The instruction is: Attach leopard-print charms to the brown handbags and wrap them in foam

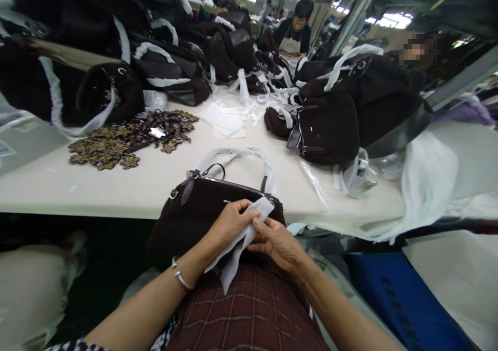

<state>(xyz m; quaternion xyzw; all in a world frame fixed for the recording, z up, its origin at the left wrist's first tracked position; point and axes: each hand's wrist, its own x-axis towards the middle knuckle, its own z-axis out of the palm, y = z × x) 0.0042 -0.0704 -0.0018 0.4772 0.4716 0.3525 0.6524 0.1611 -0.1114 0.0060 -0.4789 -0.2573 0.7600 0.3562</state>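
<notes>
A dark brown handbag (210, 200) rests against the table's front edge, close to my body. Its handles (249, 152) are wrapped in white tissue and stand up behind it. In front of the bag, my left hand (231, 220) pinches a strip of white tissue paper (243, 239). Opposite it, my right hand (275, 241) grips the same paper between thumb and fingers. The strip is partly folded round something dark, perhaps a strap, that I cannot make out clearly. Its lower end hangs loose over my checked apron.
Flower-shaped patterned charms (112, 143) lie heaped at left on the pale table (155, 190). White sheets (223, 117) lie behind the bag. Dark bags (329, 127) are piled at right and along the back. A blue box (404, 294) stands below right. Two people are beyond the table.
</notes>
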